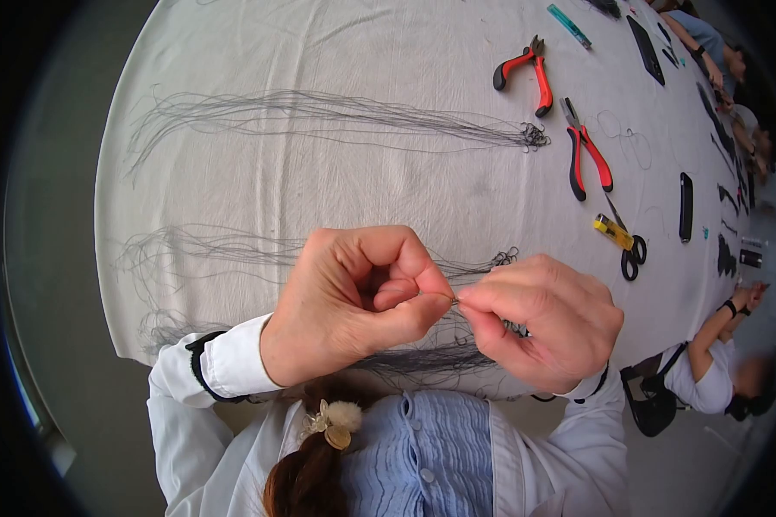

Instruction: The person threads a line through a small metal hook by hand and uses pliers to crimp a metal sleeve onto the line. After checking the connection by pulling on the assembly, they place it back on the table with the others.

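Pinching one thread (453,299) at its tip, the left hand (353,302) and right hand (543,320) both grip it fingertip to fingertip above the near table edge, loose thread bundles (319,116) and red pliers (526,73) lying beyond on the white cloth (405,43)

Craft workshop: pliers (526,73), wire bundles (336,116).

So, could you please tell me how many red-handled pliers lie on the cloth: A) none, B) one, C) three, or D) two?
D: the first pliers lies by the second pliers on the cloth, beyond the left hand and right hand, which pinch a strand.
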A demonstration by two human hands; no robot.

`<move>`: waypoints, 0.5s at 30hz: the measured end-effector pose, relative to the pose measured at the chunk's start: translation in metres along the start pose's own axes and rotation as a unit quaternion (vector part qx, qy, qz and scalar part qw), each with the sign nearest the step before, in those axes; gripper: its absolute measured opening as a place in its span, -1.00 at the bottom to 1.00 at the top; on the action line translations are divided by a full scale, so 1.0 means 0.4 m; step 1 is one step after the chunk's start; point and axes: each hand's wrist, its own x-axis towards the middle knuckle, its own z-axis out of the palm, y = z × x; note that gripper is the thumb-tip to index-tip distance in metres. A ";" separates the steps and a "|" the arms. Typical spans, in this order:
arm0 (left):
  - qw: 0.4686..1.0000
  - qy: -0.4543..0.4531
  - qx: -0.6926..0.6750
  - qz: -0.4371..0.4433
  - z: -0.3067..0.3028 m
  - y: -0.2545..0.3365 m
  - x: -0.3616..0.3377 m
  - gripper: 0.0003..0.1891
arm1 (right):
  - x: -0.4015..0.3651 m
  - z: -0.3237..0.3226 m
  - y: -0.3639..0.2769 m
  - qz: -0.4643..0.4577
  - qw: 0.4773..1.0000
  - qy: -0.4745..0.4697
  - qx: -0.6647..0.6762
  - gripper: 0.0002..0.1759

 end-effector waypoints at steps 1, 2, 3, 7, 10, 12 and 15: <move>1.000 -0.005 0.004 0.002 -0.001 -0.002 0.000 -0.96 | 0.002 -0.002 -0.001 -0.017 1.000 -0.003 -0.021 -0.73; 1.000 -0.011 0.008 0.005 -0.001 -0.004 0.000 -0.95 | 0.002 -0.003 -0.002 -0.034 0.999 -0.006 -0.042 -0.73; 1.000 -0.011 0.008 0.005 -0.001 -0.006 0.000 -0.95 | 0.002 -0.004 -0.001 -0.034 0.999 -0.006 -0.042 -0.73; 1.000 -0.011 0.011 -0.001 0.000 -0.009 0.001 -0.96 | 0.001 -0.004 -0.003 -0.091 0.990 -0.006 -0.108 -0.81; 1.000 -0.012 0.004 -0.019 0.002 0.003 0.002 -0.97 | 0.000 0.000 -0.005 -0.103 0.986 -0.001 -0.135 -0.84; 0.999 -0.009 -0.002 -0.037 0.001 0.008 0.003 -0.97 | -0.001 0.001 -0.005 -0.105 0.984 0.004 -0.141 -0.85; 0.999 -0.028 0.022 -0.027 -0.005 0.001 0.005 -0.97 | 0.001 -0.002 -0.009 -0.097 0.985 0.001 -0.143 -0.84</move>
